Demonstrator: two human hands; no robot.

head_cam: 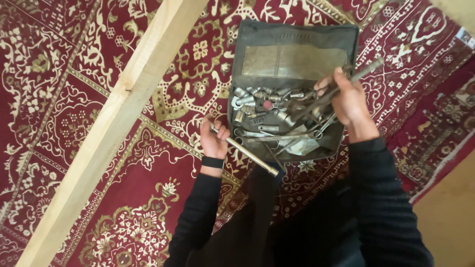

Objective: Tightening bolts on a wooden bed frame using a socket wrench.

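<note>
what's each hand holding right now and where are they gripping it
Left hand grips a metal rod at its upper end. Right hand grips a long metal bar near its middle.

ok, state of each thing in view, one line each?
tool pouch: flap open, flat on the carpet, full of sockets and wrenches
left hand: closed on a metal rod
metal rod: held, slanting off the pouch
right hand: gripping a long bar
long bar: lifted, tilted
wooden plank: lying diagonally, untouched
</note>
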